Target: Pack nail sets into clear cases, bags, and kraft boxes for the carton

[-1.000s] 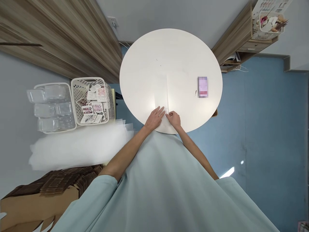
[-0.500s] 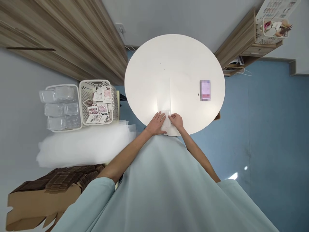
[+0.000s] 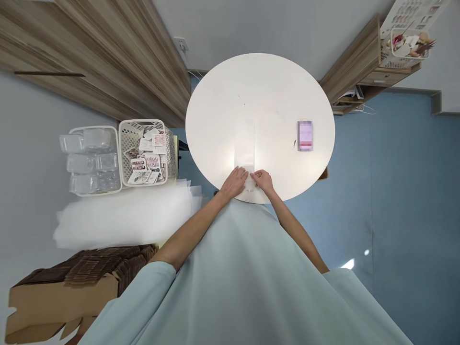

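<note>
A thin translucent film sheet lies lengthwise on the white oval table, hard to tell from the white top. Its near end is under and between my hands at the table's front edge. My left hand rests flat on the sheet's near left part, fingers stretched out. At the right edge, my right hand pinches the film between thumb and fingertips. Whether the near end is folded over, I cannot tell.
A phone with a blurred screen lies on the table's right side. Left of the table stand a basket of printed cards, a basket of clear plastic boxes, a stack of white sheets and flattened cardboard boxes.
My left thumb has drawn in toward the fingers from its spread position. The film looks flatter along its right edge. My right hand stays almost in place.
</note>
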`<state>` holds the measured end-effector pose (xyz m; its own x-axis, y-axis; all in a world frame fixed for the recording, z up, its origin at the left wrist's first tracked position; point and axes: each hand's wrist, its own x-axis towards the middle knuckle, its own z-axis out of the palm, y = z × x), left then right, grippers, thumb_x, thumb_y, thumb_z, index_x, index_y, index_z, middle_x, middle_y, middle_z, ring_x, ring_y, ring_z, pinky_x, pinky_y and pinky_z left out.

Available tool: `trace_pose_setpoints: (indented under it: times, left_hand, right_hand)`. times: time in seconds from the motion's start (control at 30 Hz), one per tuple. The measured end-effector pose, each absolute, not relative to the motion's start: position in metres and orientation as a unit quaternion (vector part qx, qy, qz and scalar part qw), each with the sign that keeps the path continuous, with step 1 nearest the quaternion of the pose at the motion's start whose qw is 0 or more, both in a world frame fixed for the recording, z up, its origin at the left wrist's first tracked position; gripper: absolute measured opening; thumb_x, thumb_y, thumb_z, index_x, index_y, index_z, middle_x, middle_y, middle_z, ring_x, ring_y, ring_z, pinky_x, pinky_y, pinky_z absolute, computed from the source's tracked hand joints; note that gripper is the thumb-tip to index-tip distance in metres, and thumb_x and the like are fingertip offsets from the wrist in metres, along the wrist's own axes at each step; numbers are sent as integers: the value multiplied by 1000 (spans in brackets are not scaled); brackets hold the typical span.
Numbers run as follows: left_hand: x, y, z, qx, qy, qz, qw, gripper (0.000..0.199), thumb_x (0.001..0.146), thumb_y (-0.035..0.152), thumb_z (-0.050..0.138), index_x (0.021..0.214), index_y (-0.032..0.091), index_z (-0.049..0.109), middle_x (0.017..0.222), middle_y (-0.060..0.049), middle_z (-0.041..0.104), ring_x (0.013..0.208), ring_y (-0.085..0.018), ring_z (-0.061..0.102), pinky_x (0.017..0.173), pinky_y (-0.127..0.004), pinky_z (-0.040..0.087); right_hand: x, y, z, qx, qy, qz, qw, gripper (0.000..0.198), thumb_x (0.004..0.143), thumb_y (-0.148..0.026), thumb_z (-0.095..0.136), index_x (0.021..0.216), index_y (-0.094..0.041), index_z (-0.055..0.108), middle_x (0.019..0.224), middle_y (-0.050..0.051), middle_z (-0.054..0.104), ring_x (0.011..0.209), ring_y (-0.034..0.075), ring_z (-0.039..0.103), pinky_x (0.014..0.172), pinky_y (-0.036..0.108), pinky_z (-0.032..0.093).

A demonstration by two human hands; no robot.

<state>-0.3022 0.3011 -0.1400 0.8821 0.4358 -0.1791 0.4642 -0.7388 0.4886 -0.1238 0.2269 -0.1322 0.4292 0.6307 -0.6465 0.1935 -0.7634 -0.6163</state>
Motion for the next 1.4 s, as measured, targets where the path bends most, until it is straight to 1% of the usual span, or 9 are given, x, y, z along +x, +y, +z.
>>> trace_pose_setpoints:
  times: [0.37, 0.43, 0.5, 0.6, 0.67, 0.83, 1.03, 1.2, 1.4]
  left_hand:
    - [-302, 301, -137, 935, 215, -34, 281, 65, 85, 12, 61, 150, 11, 56, 154, -24, 57, 148, -36, 51, 129, -57, 31]
    - [-301, 303, -136, 933, 214, -34, 286, 62, 86, 11, 59, 148, 12, 57, 153, -23, 58, 146, -36, 53, 129, -56, 32]
    - [-302, 307, -134, 930, 213, -32, 298, 59, 88, 13, 58, 147, 12, 57, 153, -23, 58, 146, -35, 53, 129, -56, 33]
    - [-303, 312, -132, 923, 210, -32, 320, 57, 91, 16, 57, 148, 15, 57, 154, -21, 57, 146, -35, 53, 129, -56, 33]
    - [-304, 315, -129, 919, 211, -34, 330, 57, 91, 18, 58, 148, 18, 57, 155, -18, 58, 146, -35, 52, 128, -57, 33]
    - [-306, 314, -125, 915, 212, -36, 340, 56, 92, 18, 57, 148, 19, 56, 151, -17, 60, 144, -33, 54, 128, -56, 33]
    - [-313, 301, -121, 885, 257, -3, 389, 51, 96, 25, 55, 147, 18, 58, 145, -15, 63, 134, -32, 61, 119, -50, 46]
    - [-316, 295, -113, 812, 366, 10, 455, 54, 98, 38, 57, 149, 24, 57, 147, -9, 63, 123, -28, 68, 107, -43, 55]
    - [-320, 298, -110, 739, 437, 8, 512, 90, 88, 68, 71, 161, 23, 44, 152, -13, 61, 140, -33, 59, 116, -44, 50]
  right_hand:
    - [-116, 211, -124, -798, -277, 484, 230, 24, 97, -45, 67, 103, -21, 67, 78, 1, 77, 68, 19, 73, 76, 31, 55]
    - [-112, 206, -122, -797, -320, 460, 226, 22, 101, -41, 60, 106, -22, 67, 91, 3, 79, 70, 18, 72, 78, 32, 56]
    - [-107, 201, -118, -789, -394, 416, 225, 22, 102, -31, 53, 117, -23, 68, 117, 5, 78, 76, 18, 72, 82, 34, 56]
    - [-103, 197, -112, -746, -520, 367, 196, 46, 96, -17, 49, 139, -28, 61, 155, 6, 60, 85, 18, 70, 85, 36, 57]
    - [-103, 200, -109, -723, -565, 365, 159, 57, 92, -12, 49, 145, -31, 57, 164, 4, 51, 86, 19, 69, 81, 36, 57]
    - [-105, 208, -110, -705, -590, 366, 142, 60, 88, -3, 42, 136, -33, 61, 157, -1, 57, 97, 21, 70, 78, 33, 54]
    - [-105, 198, -111, -699, -573, 396, 163, 49, 92, -13, 51, 135, -33, 61, 155, -1, 59, 82, 17, 66, 80, 33, 54]
    - [-105, 197, -113, -709, -531, 425, 186, 50, 91, -19, 58, 139, -32, 61, 151, 0, 63, 84, 18, 67, 88, 36, 57]
    - [-101, 208, -115, -708, -515, 430, 218, 40, 94, -24, 58, 133, -29, 66, 134, 2, 72, 86, 19, 67, 89, 35, 56]
